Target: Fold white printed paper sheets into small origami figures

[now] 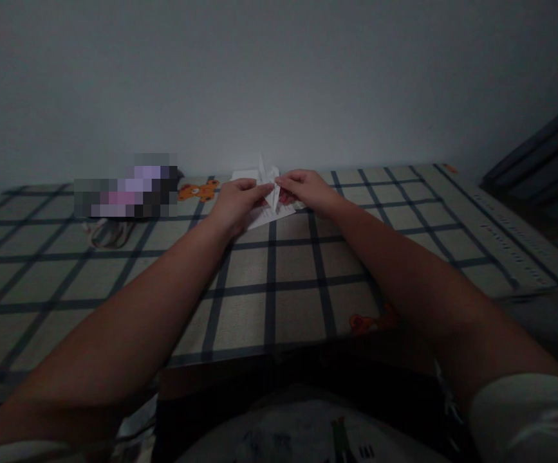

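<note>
Between my two hands stands a small piece of folded white paper [269,175], with a pointed tip sticking up and another pointing down. My left hand [239,200] pinches it from the left with thumb and fingers. From the right, my right hand [310,191] pinches its other side, fingertips almost meeting those of the left. Beneath the hands a white sheet with faint printing [279,215] lies flat on the table. Part of that sheet is hidden by my left hand. The exact shape of the folded paper is hard to make out in the dim light.
A checked tablecloth [293,305] with bear prints covers the table, which meets a plain wall [279,77]. At the left lies a blurred-out purple and dark object [131,190] with a looped cord or strap [107,235] in front. Dark slatted furniture [544,154] stands at the right.
</note>
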A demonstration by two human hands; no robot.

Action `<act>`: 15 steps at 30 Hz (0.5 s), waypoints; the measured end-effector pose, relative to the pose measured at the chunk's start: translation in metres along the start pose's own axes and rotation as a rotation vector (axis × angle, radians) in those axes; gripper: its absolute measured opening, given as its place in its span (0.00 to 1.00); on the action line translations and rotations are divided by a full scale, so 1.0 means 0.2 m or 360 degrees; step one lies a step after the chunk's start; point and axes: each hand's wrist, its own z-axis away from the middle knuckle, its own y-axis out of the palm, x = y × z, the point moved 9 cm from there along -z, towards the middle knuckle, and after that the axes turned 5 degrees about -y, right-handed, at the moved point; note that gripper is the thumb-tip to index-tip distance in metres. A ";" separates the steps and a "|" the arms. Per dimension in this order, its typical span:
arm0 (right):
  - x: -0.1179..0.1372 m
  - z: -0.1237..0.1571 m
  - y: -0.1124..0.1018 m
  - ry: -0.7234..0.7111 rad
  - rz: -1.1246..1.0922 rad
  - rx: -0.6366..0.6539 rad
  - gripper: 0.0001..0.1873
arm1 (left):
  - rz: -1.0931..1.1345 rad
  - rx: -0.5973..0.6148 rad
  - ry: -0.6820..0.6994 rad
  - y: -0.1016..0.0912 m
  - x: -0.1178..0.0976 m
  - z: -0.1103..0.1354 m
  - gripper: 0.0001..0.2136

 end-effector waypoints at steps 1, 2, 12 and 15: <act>0.00 0.00 0.01 0.0006 0.0018 0.0032 0.11 | 0.0015 -0.0018 0.0012 -0.01 0.00 0.00 0.13; 0.01 0.01 0.02 0.0005 0.0048 0.0067 0.11 | 0.0017 -0.0034 0.0012 -0.01 -0.01 0.00 0.13; 0.02 0.03 0.04 -0.0036 0.0200 0.0205 0.12 | 0.0041 -0.0061 -0.0004 0.00 0.00 0.00 0.12; 0.03 0.03 0.05 -0.0066 0.0202 0.0229 0.14 | 0.0073 -0.0046 -0.0047 0.00 0.01 0.01 0.12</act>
